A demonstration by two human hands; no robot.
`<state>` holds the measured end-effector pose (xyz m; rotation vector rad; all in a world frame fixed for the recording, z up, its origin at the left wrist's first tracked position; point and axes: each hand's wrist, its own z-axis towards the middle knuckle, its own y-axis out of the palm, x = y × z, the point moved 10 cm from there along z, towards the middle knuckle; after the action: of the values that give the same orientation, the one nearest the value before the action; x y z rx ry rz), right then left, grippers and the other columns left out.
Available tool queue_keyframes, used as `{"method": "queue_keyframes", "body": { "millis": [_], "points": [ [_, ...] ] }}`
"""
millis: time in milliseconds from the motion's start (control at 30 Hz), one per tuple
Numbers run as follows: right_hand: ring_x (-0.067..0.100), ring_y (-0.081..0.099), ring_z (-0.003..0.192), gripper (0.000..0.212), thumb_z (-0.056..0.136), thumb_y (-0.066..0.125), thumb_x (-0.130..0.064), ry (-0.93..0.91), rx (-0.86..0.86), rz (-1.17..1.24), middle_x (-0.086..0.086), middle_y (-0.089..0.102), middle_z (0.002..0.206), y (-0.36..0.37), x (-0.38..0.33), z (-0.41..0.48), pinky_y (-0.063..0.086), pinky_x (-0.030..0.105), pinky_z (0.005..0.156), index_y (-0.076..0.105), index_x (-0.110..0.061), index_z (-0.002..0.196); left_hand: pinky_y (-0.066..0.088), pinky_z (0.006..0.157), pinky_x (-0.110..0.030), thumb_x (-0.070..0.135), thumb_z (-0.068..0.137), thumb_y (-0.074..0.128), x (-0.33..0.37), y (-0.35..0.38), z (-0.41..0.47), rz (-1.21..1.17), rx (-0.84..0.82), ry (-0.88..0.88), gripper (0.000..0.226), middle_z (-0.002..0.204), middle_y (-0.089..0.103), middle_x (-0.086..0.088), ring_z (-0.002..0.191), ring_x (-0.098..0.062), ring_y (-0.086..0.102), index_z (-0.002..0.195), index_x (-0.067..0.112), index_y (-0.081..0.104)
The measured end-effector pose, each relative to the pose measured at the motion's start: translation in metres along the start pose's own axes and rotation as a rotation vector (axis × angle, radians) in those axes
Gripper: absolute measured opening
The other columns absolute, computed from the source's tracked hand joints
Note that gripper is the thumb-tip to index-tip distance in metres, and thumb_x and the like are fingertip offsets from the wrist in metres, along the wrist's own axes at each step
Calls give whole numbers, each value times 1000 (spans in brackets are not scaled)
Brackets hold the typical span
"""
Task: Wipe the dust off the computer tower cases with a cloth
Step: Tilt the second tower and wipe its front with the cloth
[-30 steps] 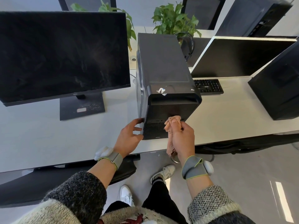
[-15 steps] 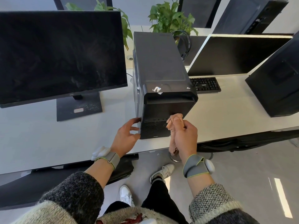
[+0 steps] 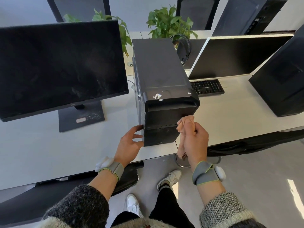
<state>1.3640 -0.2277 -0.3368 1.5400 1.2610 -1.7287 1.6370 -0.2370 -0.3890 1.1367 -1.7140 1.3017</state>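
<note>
A black computer tower stands upright near the front edge of the white desk, its front panel facing me. A scrap of white sticker clings to its top front. My left hand rests with spread fingers against the tower's lower left front corner. My right hand is closed around a crumpled pinkish-orange cloth, whose bunched top presses on the right edge of the front panel while its tail hangs below the desk edge. A second black tower stands at the right.
A large dark monitor stands left of the tower, a second monitor and black keyboard to its right. Potted plants, a headset and chairs lie behind. My feet show on the grey floor below the desk.
My right hand has slid the cloth rightward across the front panel, from its middle to its right edge. My left hand has stayed at the left corner.
</note>
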Motion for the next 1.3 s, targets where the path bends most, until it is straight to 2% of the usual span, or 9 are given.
{"method": "queue_keyframes", "body": {
  "millis": [100,167,300,467,633,733,933,1100,1300],
  "points": [
    [19,61,75,38,104,55,-42,2,-20,5,2,66,74,6,6,1,51,37,72,66,-15,80,48,88,-13,3,95,63,-1,0,0,-7,-5,-1,58,141,57,10,118,-10,61,143,33,52],
    [24,66,83,39,101,52,-48,33,-49,-53,2,70,81,13,21,3,55,43,80,68,-18,82,46,83,-10,2,94,63,0,-1,0,-12,-7,8,59,140,57,11,118,-9,61,143,33,52],
    [23,68,89,38,103,49,-42,92,-124,-167,3,73,86,21,42,8,54,40,80,71,-18,83,49,89,-19,2,94,63,-1,-1,-1,-21,-15,14,59,142,57,10,119,-10,61,144,32,52],
    [25,62,80,38,107,50,-40,16,-63,-172,7,67,81,12,23,7,50,38,72,66,-13,84,48,86,-15,2,93,62,-1,0,0,-9,-17,24,61,141,57,11,117,-6,61,144,33,52],
    [25,65,92,32,111,43,-35,81,-83,-157,5,68,93,24,41,1,48,30,71,67,-16,99,48,88,-16,1,94,62,-2,1,0,14,-24,25,61,142,56,11,116,-7,61,146,32,51],
    [25,64,89,34,110,43,-34,89,-82,-193,6,67,91,23,39,3,47,29,68,67,-14,96,51,95,-26,0,93,62,-3,1,0,22,-24,22,63,143,57,9,119,-11,61,147,29,50],
    [6,62,84,28,110,47,-34,-43,-95,-164,-6,69,89,37,14,-11,47,19,70,69,-20,101,49,89,-19,0,94,62,-5,2,1,16,-20,13,62,142,58,9,117,-9,61,148,28,50],
    [27,66,90,34,109,47,-38,112,-190,-257,5,70,92,55,55,-15,46,32,74,68,-15,96,51,94,-26,1,93,62,-3,1,0,26,-23,10,63,144,57,9,118,-11,61,149,28,49],
    [7,62,82,26,109,50,-34,10,-117,-149,-6,68,87,56,21,-23,45,15,68,70,-20,98,49,90,-22,3,94,62,-5,1,2,38,-24,6,63,144,57,9,118,-10,60,150,29,48]
  ]
}}
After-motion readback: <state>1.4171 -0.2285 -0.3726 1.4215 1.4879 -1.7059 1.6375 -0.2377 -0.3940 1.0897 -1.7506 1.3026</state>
